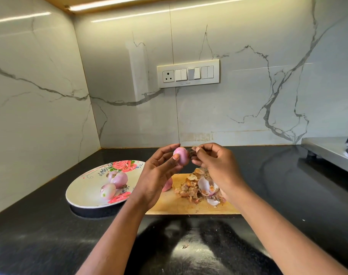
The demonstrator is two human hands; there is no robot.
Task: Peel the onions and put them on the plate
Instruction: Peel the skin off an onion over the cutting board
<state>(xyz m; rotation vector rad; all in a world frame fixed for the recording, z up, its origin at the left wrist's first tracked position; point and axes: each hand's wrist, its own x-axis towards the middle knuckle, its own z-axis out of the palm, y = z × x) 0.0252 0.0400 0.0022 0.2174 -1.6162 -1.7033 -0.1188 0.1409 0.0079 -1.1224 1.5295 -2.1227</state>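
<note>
While our left hand (159, 175) holds a small pink onion (181, 155) up above the counter, thumb on its near face and fingers curled round the back, our right hand (214, 161) pinches a dry scrap of skin (193, 150) at the onion's right end. The onion looks nearly bare, smooth and pale pink over most of what we can see, so we judge we are at the close of peeling this one: the last bit at the root end is coming away.

Below our hands lies the wooden cutting board (175, 207), with a heap of peelings (198, 187) on its right half. Another onion (167, 184) sits on the board just behind our left wrist, mostly hidden; whether it is peeled we cannot tell. To the left, the flowered plate (79, 197) rests on the black counter (40, 235) and holds three peeled onions (114, 184) grouped close together near its middle.

Next, we think, the right hand needs to pull the scrap clear and let it fall on the heap, while the left keeps a firm hold so the slick bulb does not slip. Then the left hand carries the onion over to the plate and sets it beside the others.
</note>
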